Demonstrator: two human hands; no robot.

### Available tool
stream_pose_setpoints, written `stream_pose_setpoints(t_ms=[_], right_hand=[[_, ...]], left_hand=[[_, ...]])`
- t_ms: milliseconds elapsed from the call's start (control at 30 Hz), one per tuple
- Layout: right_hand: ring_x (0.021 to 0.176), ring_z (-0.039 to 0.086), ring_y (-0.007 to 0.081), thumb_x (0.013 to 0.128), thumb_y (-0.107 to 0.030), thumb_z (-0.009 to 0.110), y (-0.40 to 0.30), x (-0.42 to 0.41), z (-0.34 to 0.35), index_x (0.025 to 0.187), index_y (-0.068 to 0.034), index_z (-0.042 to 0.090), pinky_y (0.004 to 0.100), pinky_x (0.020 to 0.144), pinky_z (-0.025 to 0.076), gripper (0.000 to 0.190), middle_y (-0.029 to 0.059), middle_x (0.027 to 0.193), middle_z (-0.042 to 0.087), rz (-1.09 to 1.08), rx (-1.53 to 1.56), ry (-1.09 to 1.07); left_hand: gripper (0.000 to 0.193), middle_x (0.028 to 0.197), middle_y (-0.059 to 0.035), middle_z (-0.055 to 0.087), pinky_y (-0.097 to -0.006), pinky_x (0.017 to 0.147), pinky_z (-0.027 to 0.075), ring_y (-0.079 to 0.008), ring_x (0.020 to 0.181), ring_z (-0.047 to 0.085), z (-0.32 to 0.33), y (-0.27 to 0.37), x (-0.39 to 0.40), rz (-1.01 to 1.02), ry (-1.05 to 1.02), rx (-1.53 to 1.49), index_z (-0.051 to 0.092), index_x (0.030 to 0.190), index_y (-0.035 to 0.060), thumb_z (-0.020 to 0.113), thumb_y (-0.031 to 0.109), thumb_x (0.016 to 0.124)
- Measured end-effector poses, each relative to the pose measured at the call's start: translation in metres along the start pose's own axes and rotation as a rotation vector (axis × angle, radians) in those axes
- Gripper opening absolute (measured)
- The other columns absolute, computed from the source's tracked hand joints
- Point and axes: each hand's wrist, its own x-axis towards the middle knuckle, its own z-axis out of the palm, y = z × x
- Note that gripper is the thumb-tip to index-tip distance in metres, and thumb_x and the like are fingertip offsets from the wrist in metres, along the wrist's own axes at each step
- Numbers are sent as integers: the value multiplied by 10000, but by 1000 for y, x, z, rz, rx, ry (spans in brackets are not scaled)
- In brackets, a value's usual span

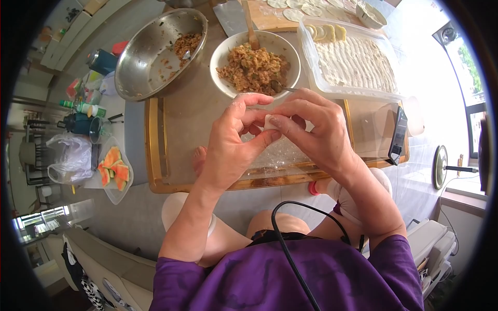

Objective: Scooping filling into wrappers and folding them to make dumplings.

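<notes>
Both hands meet in front of me above the glass tabletop. Between the fingertips of my left hand (237, 134) and my right hand (317, 126) is a small pale dumpling (269, 123), mostly hidden by the fingers. Just beyond them stands a white bowl (214, 74) of minced filling (255, 66). A wooden spatula (253, 33) and a metal spoon (281, 87) stick into the filling. To the right of the bowl, a plastic container (317, 79) has a floured bed (354, 64) with a row of dumplings (327, 32) along its far side.
A large steel basin (134, 64) with leftover filling tilts at the left. Flat dough wrappers (293, 14) lie on a wooden board (268, 21) at the back. A phone (398, 136) leans at the table's right edge. Watermelon slices (113, 165) sit in a tray at left.
</notes>
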Motion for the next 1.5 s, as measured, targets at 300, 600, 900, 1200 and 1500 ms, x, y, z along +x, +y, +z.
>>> stream_pose_setpoints(t_ms=[300, 600, 900, 1200, 1500], right_hand=[[619, 559, 143, 833, -107, 682, 2, 1, -2, 905, 4, 698, 282, 565, 451, 133, 89, 756, 609, 113, 92, -32], [604, 555, 186, 938, -247, 590, 5, 6, -15, 893, 47, 644, 355, 591, 452, 303, 140, 651, 578, 330, 77, -174], [621, 557, 227, 966, -278, 460, -1, 9, -25, 856, 65, 602, 373, 637, 459, 387, 151, 670, 574, 425, 66, -394], [618, 539, 304, 950, -219, 505, 5, 6, -19, 851, 66, 573, 401, 633, 446, 309, 198, 672, 548, 322, 71, -308], [651, 565, 354, 957, -201, 525, -3, 8, -16, 857, 60, 577, 422, 629, 440, 283, 209, 698, 563, 476, 149, -367]], left_hand=[[381, 949, -72, 694, -204, 746, 481, -51, 810, 588, 1, 4, 2, -99, -13, -192, 527, 1171, 15, 721, 57, 845], [105, 933, -93, 695, -277, 733, 568, -141, 829, 674, -15, -16, 4, -331, -66, -654, 660, 964, 7, 651, 54, 871], [114, 940, -112, 687, -295, 669, 612, -176, 800, 689, -19, -23, 5, -372, -102, -763, 657, 962, -6, 648, 52, 863], [158, 944, -87, 672, -304, 720, 604, -164, 839, 679, -17, -15, 5, -365, -114, -730, 640, 1009, 3, 663, 43, 858], [249, 1009, -67, 653, -266, 799, 558, -135, 921, 646, -13, -22, 3, -340, -105, -723, 597, 1102, 13, 661, 29, 863]])
